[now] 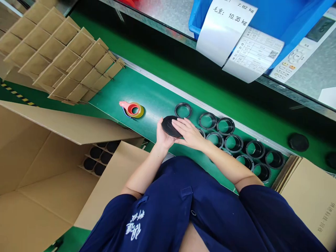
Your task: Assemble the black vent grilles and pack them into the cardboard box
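Gripping one disc [170, 126]: left hand [164, 136] half-curled round edge, right hand [191, 134] nearly flat atop; one tape roll [142, 112] left of disc.

"What's being held?"
"A round black disc [169, 126]: the left grip [164, 135] cups its edge, the right grip [190, 133] lies across its top."
"And the green tabletop [154, 94]?"
"Open black rings [238, 139] toward its right end; a yellow tape roll [142, 111] with a red holder [126, 105] toward its left end."
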